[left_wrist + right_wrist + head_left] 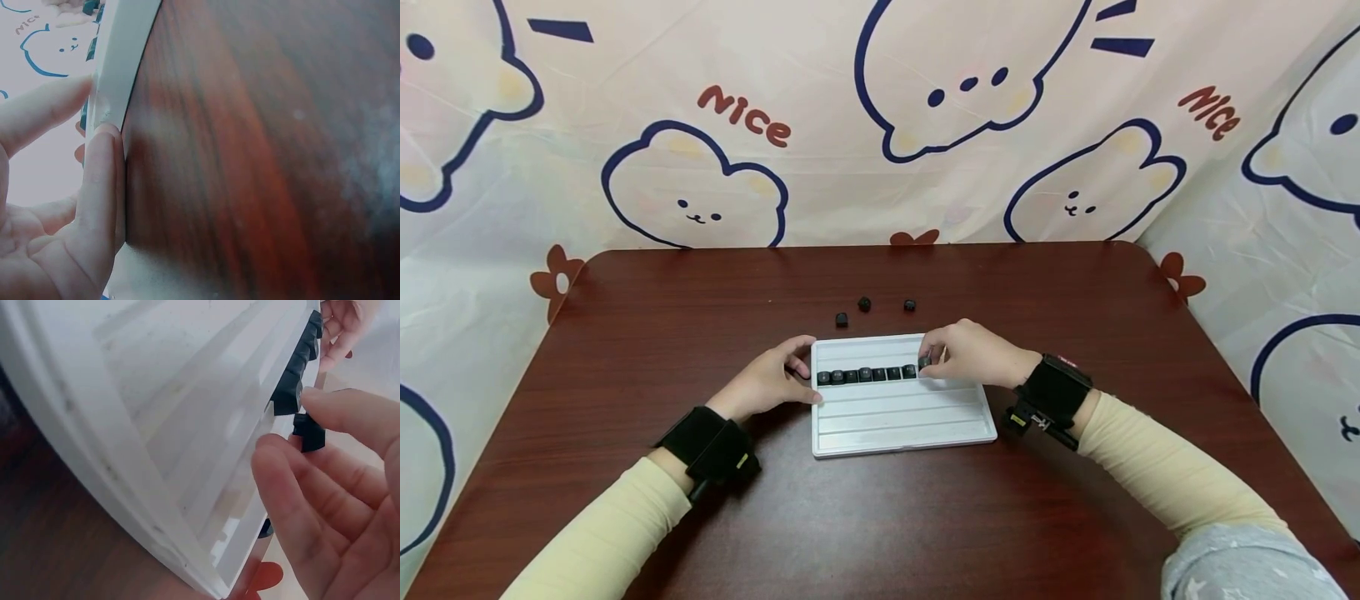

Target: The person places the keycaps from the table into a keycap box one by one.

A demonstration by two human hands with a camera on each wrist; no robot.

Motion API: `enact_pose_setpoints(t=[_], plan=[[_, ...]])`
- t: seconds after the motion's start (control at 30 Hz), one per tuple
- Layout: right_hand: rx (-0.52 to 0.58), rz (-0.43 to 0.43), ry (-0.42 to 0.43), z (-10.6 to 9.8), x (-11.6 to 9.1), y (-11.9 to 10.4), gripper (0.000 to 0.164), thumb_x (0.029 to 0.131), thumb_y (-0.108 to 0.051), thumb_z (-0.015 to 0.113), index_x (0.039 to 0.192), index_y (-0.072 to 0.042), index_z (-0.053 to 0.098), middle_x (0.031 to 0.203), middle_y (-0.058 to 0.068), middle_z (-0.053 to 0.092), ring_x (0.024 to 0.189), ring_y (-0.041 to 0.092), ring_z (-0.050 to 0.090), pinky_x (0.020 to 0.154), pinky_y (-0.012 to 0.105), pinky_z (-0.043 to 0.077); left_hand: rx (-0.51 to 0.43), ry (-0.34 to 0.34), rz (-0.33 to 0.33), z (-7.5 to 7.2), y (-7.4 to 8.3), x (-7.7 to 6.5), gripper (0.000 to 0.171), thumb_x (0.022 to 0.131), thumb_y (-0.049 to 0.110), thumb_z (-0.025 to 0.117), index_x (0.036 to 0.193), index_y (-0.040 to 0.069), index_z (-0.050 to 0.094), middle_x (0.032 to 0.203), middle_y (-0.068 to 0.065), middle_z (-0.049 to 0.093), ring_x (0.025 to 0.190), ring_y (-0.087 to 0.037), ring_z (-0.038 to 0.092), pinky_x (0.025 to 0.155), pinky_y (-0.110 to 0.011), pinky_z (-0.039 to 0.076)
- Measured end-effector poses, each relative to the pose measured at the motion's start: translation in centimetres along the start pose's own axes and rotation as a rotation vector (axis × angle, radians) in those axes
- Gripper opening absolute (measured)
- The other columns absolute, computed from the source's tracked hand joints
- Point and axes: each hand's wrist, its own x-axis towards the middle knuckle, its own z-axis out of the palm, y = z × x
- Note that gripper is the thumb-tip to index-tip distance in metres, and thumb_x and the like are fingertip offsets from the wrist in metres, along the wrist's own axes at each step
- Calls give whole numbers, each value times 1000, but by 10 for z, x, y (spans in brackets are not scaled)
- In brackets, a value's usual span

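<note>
A white ridged tray [898,421] lies on the table, with several black keycaps [865,375] standing side by side in one of its upper grooves. My left hand [766,382] grips the tray's left edge, thumb at the near side and fingers farther up. Over the tray's upper right part, my right hand [976,353] pinches one black keycap [310,432] between thumb and fingers. That keycap is just right of the row's end, partly hidden by the fingers in the head view. In the right wrist view a small gap shows between it and the last keycap [287,394].
Behind the tray lie three loose black keycaps: one on the left [842,320], a middle one [864,304] and one on the right [910,306]. The brown wooden table [880,525] ends at a patterned cloth [835,192] at the back.
</note>
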Motion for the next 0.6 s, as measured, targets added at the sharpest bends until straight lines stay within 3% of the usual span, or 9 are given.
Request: enact_pose_setpoints(t=[0.3, 0.6], plan=[[-41, -19, 13, 6, 3, 0, 16, 86, -10, 83, 101, -7, 80, 78, -7, 66, 71, 9, 57, 65, 28, 49, -21, -4, -10, -1, 0, -1, 87, 80, 7, 87, 153, 4, 40, 107, -17, 59, 78, -22, 55, 70, -33, 45], [-96, 16, 18, 11, 4, 2, 18, 85, -14, 84, 101, -8, 82, 78, -5, 64, 71, 10, 52, 63, 28, 43, -8, -3, 0, -1, -1, 0, 87, 80, 8, 87, 153, 4, 40, 106, -16, 59, 80, -23, 55, 69, -33, 45]])
